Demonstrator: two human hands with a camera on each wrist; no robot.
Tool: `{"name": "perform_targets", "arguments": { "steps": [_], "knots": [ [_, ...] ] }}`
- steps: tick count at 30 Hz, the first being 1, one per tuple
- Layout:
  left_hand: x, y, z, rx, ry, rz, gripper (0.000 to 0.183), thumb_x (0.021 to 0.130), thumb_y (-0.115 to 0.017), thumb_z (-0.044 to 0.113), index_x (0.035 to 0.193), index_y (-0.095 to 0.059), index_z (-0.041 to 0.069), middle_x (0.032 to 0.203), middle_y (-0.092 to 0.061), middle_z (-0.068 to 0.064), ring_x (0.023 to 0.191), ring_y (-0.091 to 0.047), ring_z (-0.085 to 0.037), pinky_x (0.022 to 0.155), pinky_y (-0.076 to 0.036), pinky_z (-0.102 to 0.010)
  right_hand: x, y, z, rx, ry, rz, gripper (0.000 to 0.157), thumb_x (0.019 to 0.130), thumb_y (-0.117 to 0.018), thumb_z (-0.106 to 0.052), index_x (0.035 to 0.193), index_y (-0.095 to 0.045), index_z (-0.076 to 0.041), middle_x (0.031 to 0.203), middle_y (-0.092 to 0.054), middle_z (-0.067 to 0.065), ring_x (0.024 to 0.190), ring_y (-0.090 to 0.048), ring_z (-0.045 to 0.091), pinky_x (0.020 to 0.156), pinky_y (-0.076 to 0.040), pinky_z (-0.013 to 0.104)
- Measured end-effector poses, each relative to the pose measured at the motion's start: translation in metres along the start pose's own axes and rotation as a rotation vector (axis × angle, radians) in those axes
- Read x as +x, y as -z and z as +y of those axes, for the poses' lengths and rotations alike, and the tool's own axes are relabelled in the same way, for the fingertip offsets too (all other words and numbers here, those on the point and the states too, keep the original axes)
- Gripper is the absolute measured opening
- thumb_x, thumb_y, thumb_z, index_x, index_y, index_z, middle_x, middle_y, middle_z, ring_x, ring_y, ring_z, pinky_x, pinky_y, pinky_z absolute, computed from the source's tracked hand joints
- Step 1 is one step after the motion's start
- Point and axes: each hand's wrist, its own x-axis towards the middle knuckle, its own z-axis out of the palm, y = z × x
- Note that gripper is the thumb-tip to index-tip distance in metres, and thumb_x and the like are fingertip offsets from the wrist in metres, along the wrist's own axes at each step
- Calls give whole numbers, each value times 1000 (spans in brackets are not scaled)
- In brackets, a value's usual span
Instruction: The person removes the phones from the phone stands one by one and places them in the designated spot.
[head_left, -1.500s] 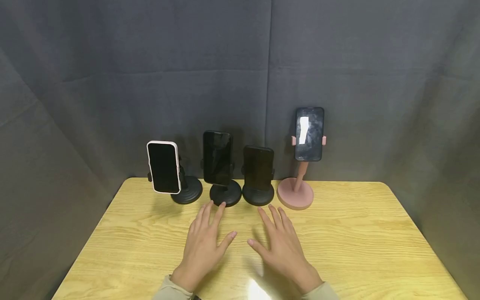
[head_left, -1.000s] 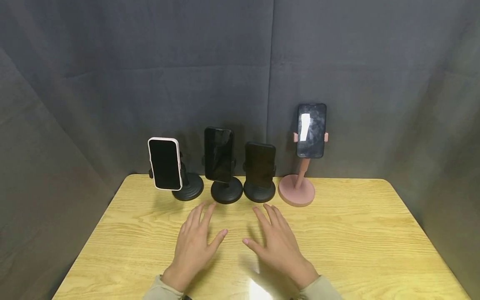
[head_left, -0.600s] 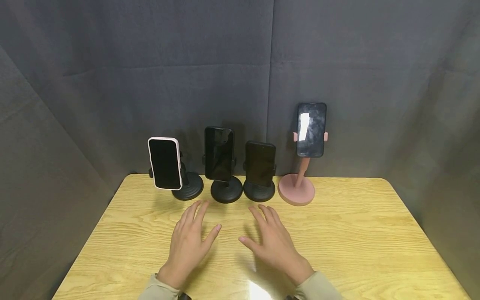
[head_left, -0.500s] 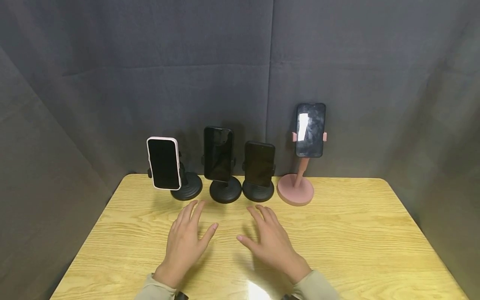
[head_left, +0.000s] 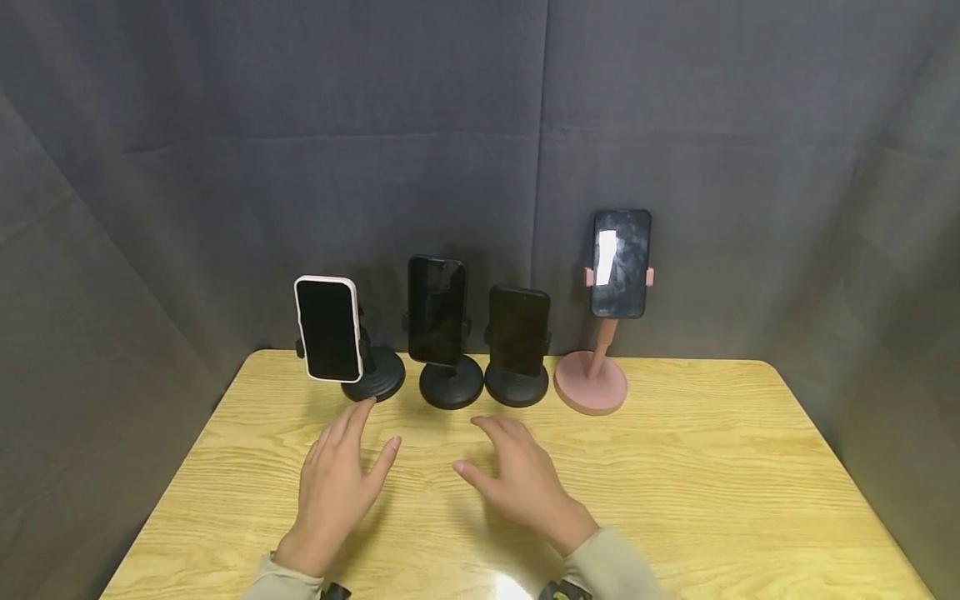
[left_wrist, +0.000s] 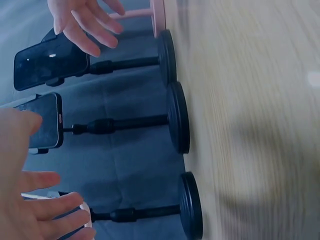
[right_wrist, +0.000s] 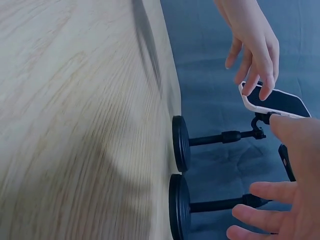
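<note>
My left hand [head_left: 333, 483] hovers over the table with fingers spread, holding nothing. Its fingertips are nearest the leftmost stand's round black base [head_left: 378, 377], which carries a phone in a white-pink case [head_left: 328, 330]. My right hand [head_left: 521, 479] is also in the air, fingers loosely bent and free of any object. Beyond it are two more black stands, one with a black phone [head_left: 437, 311], the other with a lower dark phone [head_left: 517, 331]. A taller pink stand [head_left: 591, 383] on the right clamps another black phone [head_left: 621, 263]. Both wrist views show the hands apart from the stands.
The stands form a row along the back edge of the wooden table [head_left: 712, 467]. A grey curtain [head_left: 420, 100] hangs behind them and at both sides. The two middle black bases stand close together.
Both hands have moved left, the left hand farther, from in front of the second stand toward the leftmost one. The right fingers have bent slightly more. Stands and phones stay in place.
</note>
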Motion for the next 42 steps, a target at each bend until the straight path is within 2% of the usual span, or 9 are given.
{"name": "perform_targets", "arguments": {
  "steps": [13, 20, 24, 32, 40, 42],
  "knots": [
    [9, 14, -18, -46, 28, 147, 45, 89, -76, 24, 127, -64, 2, 122, -70, -21, 112, -66, -41, 86, -55, -58, 16, -5, -16, 7, -28, -23, 54, 96, -63, -53, 135, -62, -15, 137, -66, 4, 131, -59, 26, 106, -51, 48],
    [17, 25, -29, -72, 77, 199, 37, 92, -72, 17, 123, -65, 0, 122, -69, -23, 113, -65, -44, 87, -53, -59, 29, -7, -23, 30, -2, -41, 50, 99, -60, -50, 133, -63, -13, 123, -71, 4, 110, -69, 22, 90, -57, 41],
    [24, 31, -34, -78, 109, 207, 35, 93, -70, 16, 124, -65, 0, 123, -69, -23, 115, -64, -44, 86, -53, -60, 38, -6, -28, 34, 9, -47, 47, 100, -59, -48, 131, -64, -13, 119, -72, 3, 102, -71, 22, 84, -57, 38],
    [39, 41, -44, -112, 180, 204, 33, 97, -64, 18, 125, -65, 0, 124, -69, -22, 116, -63, -42, 85, -51, -61, 52, -5, -37, 36, 33, -52, 45, 101, -59, -47, 130, -65, -13, 117, -73, 2, 98, -70, 18, 82, -57, 33],
    [52, 44, -55, -134, 213, 227, 34, 99, -61, 20, 126, -65, 1, 121, -70, -19, 108, -64, -38, 84, -50, -52, 64, -14, -42, 103, 39, -37, 38, 101, -60, -40, 127, -66, -13, 112, -75, 3, 93, -70, 21, 73, -53, 26],
    [55, 44, -57, -138, 217, 228, 34, 99, -60, 20, 127, -65, 1, 121, -70, -19, 108, -64, -37, 85, -49, -50, 67, -16, -44, 108, 35, -33, 38, 101, -60, -40, 127, -67, -13, 110, -75, 1, 91, -70, 19, 71, -52, 24]
  ]
}}
